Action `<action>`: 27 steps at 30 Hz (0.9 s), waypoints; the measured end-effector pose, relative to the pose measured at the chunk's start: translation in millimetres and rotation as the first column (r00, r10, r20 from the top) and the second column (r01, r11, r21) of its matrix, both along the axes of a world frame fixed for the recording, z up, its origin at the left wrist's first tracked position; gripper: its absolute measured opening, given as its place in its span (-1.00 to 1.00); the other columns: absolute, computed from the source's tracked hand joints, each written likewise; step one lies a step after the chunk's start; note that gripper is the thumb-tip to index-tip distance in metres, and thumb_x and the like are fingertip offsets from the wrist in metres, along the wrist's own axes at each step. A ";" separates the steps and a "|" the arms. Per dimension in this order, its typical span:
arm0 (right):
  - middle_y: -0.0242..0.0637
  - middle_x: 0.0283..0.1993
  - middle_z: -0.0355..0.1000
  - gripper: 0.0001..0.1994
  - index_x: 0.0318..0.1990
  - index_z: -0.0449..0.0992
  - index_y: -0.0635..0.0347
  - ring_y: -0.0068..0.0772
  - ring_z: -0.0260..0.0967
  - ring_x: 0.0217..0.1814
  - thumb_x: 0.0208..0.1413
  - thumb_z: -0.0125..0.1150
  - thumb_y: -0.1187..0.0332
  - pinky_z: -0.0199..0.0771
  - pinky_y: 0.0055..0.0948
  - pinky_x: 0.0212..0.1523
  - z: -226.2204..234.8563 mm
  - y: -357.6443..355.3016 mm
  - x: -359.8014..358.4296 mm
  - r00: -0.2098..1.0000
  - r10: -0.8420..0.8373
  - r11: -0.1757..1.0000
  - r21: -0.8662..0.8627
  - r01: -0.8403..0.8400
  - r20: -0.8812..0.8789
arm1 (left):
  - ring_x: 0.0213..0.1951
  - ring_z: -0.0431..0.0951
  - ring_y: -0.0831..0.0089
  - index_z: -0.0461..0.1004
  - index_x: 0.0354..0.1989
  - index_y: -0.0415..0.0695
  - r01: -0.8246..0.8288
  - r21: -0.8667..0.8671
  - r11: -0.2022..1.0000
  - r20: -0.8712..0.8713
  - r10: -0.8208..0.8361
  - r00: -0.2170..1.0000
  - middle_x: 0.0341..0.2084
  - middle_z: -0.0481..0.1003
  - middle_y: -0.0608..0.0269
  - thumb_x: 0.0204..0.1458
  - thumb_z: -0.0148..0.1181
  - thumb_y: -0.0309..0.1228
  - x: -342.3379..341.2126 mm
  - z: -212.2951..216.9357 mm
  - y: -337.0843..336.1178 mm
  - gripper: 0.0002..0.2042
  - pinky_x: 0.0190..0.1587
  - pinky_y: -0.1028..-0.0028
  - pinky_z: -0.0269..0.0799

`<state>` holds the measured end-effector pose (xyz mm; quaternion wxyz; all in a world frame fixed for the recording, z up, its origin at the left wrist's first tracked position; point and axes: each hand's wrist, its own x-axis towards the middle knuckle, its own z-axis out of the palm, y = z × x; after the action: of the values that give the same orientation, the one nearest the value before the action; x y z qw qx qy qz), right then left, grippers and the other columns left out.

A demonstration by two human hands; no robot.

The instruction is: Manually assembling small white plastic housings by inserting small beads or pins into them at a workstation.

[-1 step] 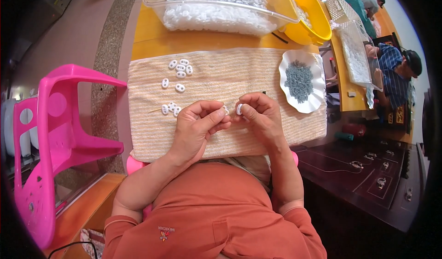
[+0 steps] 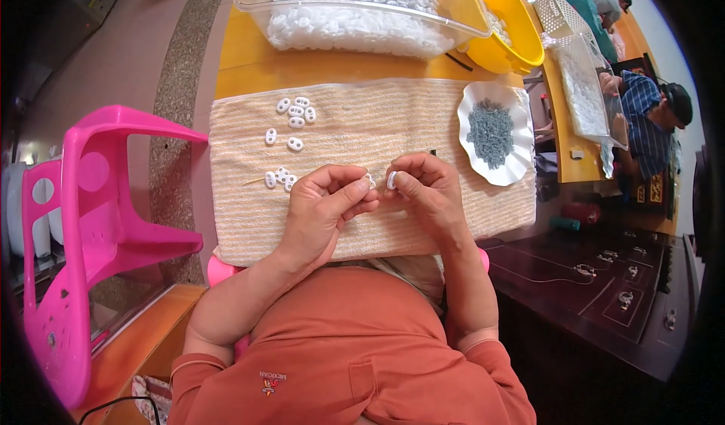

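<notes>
My two hands meet over a beige towel [image 2: 362,127] spread on a yellow table. My right hand [image 2: 430,195] pinches a small white plastic piece [image 2: 391,180] between thumb and forefinger. My left hand [image 2: 325,210] has its fingertips closed on another small white piece [image 2: 369,178], right next to the first one. Several loose white oval pieces [image 2: 294,113] lie on the towel's far left, and a few more [image 2: 278,177] lie just left of my left hand.
A white scalloped dish [image 2: 513,172] of small grey bits sits on the towel's right end. Behind are a clear tub [image 2: 355,10] of white pieces and a yellow bowl [image 2: 517,29]. A pink plastic chair [image 2: 91,221] stands left; another person [image 2: 649,100] sits at right.
</notes>
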<state>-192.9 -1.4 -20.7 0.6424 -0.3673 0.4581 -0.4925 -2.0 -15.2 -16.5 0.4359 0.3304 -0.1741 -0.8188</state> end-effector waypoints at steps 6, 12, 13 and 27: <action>-0.31 -0.22 0.51 -0.75 -0.07 0.50 0.35 -0.56 0.45 -0.21 0.06 0.22 0.59 0.48 -0.57 -0.17 3.4 0.8 -0.1 0.998 -0.019 0.999 0.049 0.023 -0.067 | -0.32 0.57 0.46 0.46 -0.19 -0.25 0.017 -0.003 1.000 0.030 -0.017 0.999 -0.36 0.53 0.18 0.06 0.17 -0.58 -0.7 -2.7 0.1 -0.86 -0.22 0.48 0.59; -0.34 -0.21 0.50 -0.71 -0.04 0.49 0.34 -0.59 0.43 -0.18 0.03 0.23 0.61 0.45 -0.61 -0.16 2.6 0.6 -1.7 0.998 0.004 0.999 0.040 -0.001 -0.066 | -0.33 0.57 0.47 0.46 -0.19 -0.25 0.028 0.012 1.000 0.050 -0.028 0.998 -0.37 0.53 0.18 0.07 0.17 -0.57 -0.9 -3.8 0.1 -0.86 -0.22 0.48 0.58; -0.34 -0.21 0.50 -0.71 -0.04 0.49 0.34 -0.59 0.43 -0.18 0.03 0.23 0.61 0.45 -0.61 -0.16 2.6 0.5 -1.8 0.998 0.004 0.999 0.040 -0.001 -0.066 | -0.33 0.57 0.47 0.46 -0.19 -0.25 0.034 0.012 0.999 0.055 -0.035 0.998 -0.37 0.53 0.18 0.07 0.17 -0.57 -0.8 -4.1 -0.2 -0.86 -0.22 0.49 0.58; -0.29 -0.20 0.49 -0.72 0.00 0.43 0.36 -0.53 0.46 -0.18 0.10 0.17 0.57 0.48 -0.56 -0.14 2.3 0.7 -0.7 0.999 0.046 0.998 0.037 -0.046 0.011 | -0.37 0.57 0.47 0.46 -0.20 -0.25 0.076 0.018 0.997 0.078 -0.077 0.994 -0.39 0.54 0.17 0.08 0.16 -0.55 -0.3 -4.4 -1.5 -0.87 -0.23 0.51 0.57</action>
<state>-193.6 -0.6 -18.3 0.6625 -0.3634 0.4553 -0.4709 -2.3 -16.7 -20.9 0.3948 0.3585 -0.1974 -0.8226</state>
